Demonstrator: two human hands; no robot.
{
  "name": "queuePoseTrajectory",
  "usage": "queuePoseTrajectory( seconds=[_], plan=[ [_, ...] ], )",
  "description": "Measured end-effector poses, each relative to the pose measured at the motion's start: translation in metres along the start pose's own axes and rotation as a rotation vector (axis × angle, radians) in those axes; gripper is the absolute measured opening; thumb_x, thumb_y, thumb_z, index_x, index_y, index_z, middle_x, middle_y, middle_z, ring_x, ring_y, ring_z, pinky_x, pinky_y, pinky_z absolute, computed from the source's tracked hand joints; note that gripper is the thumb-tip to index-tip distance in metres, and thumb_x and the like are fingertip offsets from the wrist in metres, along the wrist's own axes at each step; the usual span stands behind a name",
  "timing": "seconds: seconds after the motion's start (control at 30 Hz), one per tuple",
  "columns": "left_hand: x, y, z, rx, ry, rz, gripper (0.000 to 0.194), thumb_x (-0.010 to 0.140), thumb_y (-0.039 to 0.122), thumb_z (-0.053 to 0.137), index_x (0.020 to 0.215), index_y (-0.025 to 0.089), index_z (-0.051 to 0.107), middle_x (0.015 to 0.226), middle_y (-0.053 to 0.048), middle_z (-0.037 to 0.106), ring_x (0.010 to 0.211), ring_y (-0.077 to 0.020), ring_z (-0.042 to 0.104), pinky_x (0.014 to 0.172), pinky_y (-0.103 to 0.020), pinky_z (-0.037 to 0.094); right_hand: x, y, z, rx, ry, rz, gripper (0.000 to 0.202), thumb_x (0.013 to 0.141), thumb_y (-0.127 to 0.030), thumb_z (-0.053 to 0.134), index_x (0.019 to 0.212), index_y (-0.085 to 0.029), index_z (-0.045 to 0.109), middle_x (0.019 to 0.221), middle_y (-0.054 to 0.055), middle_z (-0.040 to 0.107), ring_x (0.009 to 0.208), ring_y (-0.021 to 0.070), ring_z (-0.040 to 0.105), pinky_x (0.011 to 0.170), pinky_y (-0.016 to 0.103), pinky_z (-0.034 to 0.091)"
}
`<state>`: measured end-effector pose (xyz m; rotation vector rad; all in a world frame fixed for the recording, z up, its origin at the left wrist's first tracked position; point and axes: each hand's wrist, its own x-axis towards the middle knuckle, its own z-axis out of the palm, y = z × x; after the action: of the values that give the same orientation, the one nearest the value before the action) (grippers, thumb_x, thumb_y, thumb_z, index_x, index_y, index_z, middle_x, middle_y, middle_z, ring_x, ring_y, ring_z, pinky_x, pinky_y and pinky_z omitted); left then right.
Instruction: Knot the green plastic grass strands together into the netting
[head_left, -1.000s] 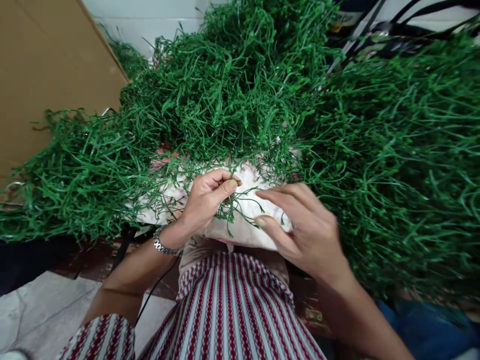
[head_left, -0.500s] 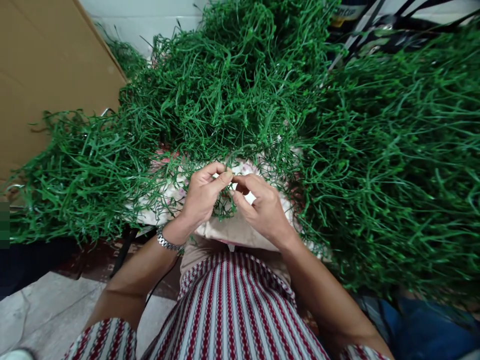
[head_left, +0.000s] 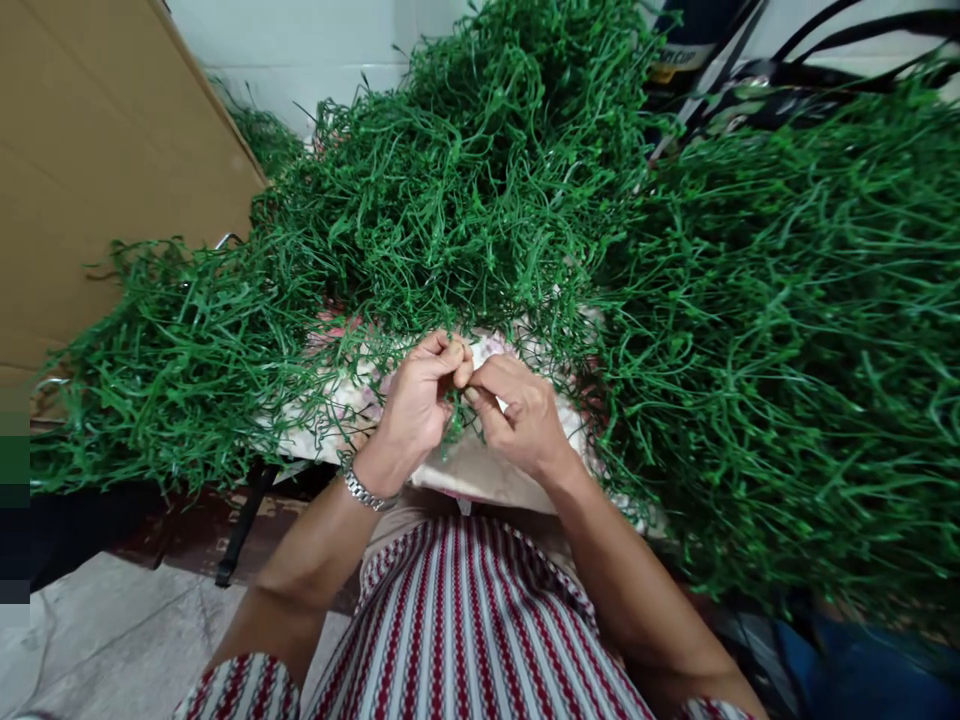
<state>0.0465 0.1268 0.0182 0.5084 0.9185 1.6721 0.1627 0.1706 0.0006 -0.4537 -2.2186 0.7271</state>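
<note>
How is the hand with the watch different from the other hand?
The left hand has a silver watch on its wrist; the right hand has a bare wrist. The left hand shows its thumb side, with fingers curled toward the middle; the right hand shows its back and knuckles. Both pinch the same small green sprig at their fingertips, meeting over the flowered cushion, with green plastic grass piled around.

Left hand (head_left: 416,405) and right hand (head_left: 517,415) pinched, fingertips touching
</note>
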Motion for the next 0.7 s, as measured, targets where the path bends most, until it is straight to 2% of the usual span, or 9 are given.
queuePoseTrajectory(
  seconds=[0.1, 0.33, 0.53, 0.7],
  plan=[
    [0.0013, -0.0010, -0.0022, 0.006, -0.014, -0.042, 0.018, 0.073, 0.007, 0.053, 0.058, 0.013, 0.045, 0.054, 0.004, 0.043, 0.042, -0.0019, 0.032, 0.043, -0.016, 0.026, -0.0010, 0.0006, -0.0014, 0.121, -0.065, -0.011, 0.016, 0.084, -0.016, 0.043, 0.077, -0.016, 0.057, 0.070, 0.003, 0.055, 0.067, 0.0135, 0.049, 0.066, 0.028, 0.039],
    [-0.0013, -0.0002, -0.0034, 0.061, -0.024, -0.082, 0.023, 0.065, 0.013, 0.061, 0.052, 0.014, 0.041, 0.051, 0.005, 0.036, 0.039, -0.0011, 0.025, 0.040, -0.019, 0.018, -0.0006, 0.0019, -0.0062, 0.299, -0.173, 0.018, 0.021, 0.085, -0.023, 0.044, 0.068, -0.016, 0.054, 0.067, 0.002, 0.053, 0.065, 0.0125, 0.049, 0.063, 0.027, 0.040],
    [-0.0021, -0.0001, -0.0037, 0.057, -0.028, -0.077, 0.028, 0.062, 0.017, 0.065, 0.050, 0.014, 0.040, 0.050, 0.006, 0.033, 0.040, -0.0013, 0.022, 0.040, -0.021, 0.015, 0.0001, 0.0003, -0.0076, 0.335, -0.175, -0.002, 0.022, 0.086, -0.025, 0.045, 0.068, -0.015, 0.055, 0.063, 0.001, 0.049, 0.063, 0.0115, 0.046, 0.061, 0.025, 0.038],
    [-0.0002, -0.0001, -0.0027, 0.025, -0.024, -0.075, 0.024, 0.065, 0.013, 0.059, 0.049, 0.014, 0.041, 0.048, 0.005, 0.033, 0.039, -0.0019, 0.021, 0.040, -0.021, 0.013, 0.0012, 0.0009, -0.0058, 0.399, -0.134, 0.008, 0.019, 0.086, -0.024, 0.047, 0.070, -0.015, 0.055, 0.064, 0.000, 0.049, 0.064, 0.0109, 0.046, 0.062, 0.025, 0.037]
  ],
)
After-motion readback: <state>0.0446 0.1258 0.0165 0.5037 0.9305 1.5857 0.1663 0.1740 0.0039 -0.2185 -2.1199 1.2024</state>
